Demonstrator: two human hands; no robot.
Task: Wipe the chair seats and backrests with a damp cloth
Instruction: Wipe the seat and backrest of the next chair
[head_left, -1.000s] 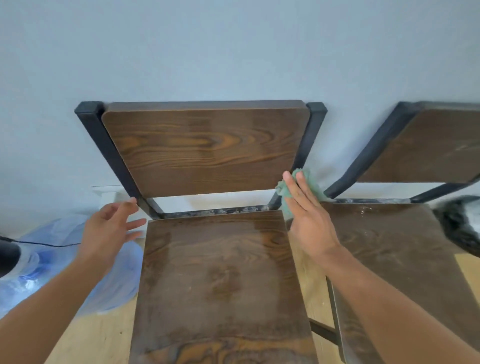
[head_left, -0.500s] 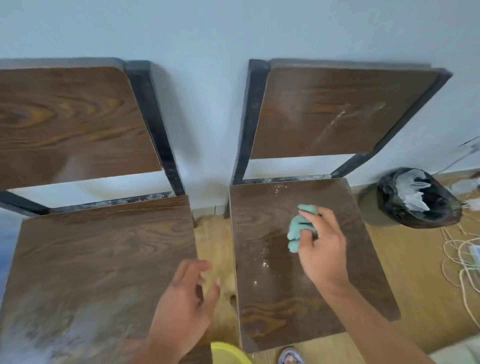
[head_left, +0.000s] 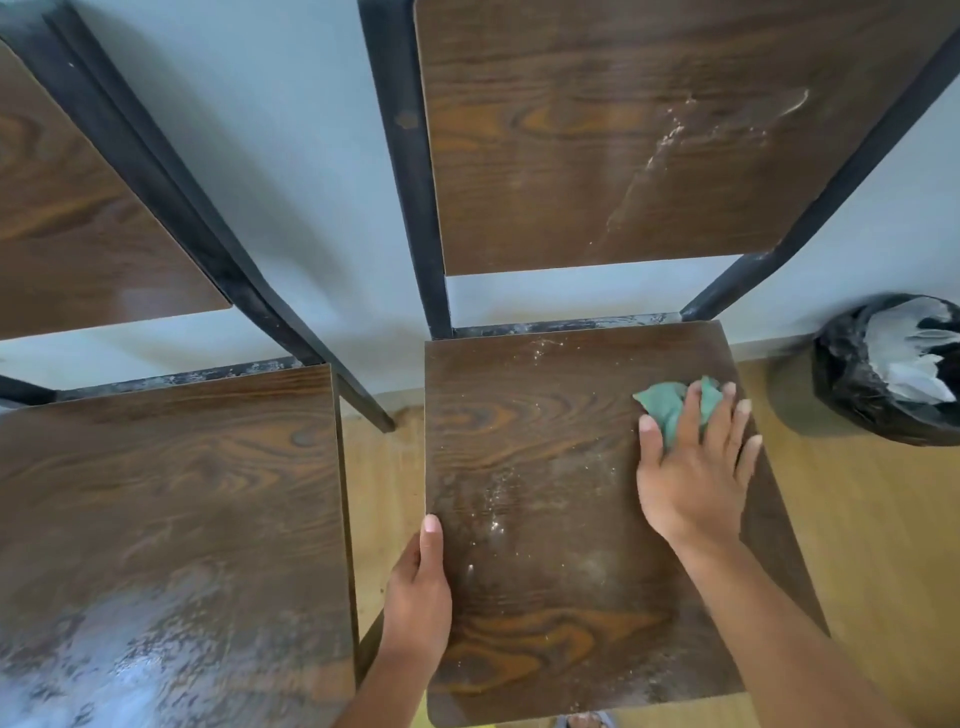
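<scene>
Two dark wood chairs with black metal frames stand side by side against a pale wall. The right chair's seat (head_left: 545, 467) is dusty with white specks, and its backrest (head_left: 597, 135) carries a whitish smear. My right hand (head_left: 696, 467) presses a crumpled green cloth (head_left: 670, 405) flat on the right part of that seat, fingers spread over it. My left hand (head_left: 421, 587) grips the seat's left edge, thumb on top. The left chair's seat (head_left: 171, 519) shines wet near its front; its backrest (head_left: 78, 208) is partly cut off at the left.
A black bag (head_left: 893, 369) with white material inside sits on the wooden floor (head_left: 857, 519) to the right of the chair, by the wall. A narrow gap of floor separates the two seats.
The view moved from the left chair to the right one and came closer. My right hand slid the cloth to the seat's right side, and my left hand took hold of the seat's left edge.
</scene>
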